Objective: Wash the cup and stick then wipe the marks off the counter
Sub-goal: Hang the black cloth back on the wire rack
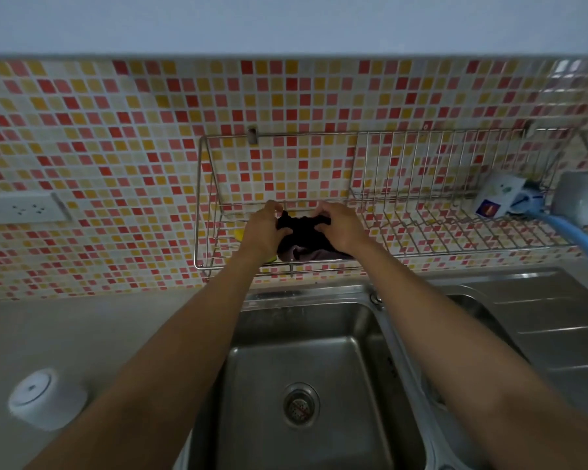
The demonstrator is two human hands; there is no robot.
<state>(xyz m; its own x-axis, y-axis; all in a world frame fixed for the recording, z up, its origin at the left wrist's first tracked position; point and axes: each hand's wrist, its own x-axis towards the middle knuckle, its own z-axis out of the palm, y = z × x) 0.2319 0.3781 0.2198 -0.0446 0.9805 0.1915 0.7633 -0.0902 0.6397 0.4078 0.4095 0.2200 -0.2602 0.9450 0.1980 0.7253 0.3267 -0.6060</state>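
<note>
Gripping a dark cloth with curled fingers of left hand and right hand — on the wire rack at frame centre, above the sink.

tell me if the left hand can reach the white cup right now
Probably yes: the white cup stands alone on bare counter, nothing blocking. The left hand grips the dark cloth in the wire rack, though, and must let go first.

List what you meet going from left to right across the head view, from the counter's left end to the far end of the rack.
white cup → left hand → dark cloth, held by both hands → right hand → white box → blue handle
</note>
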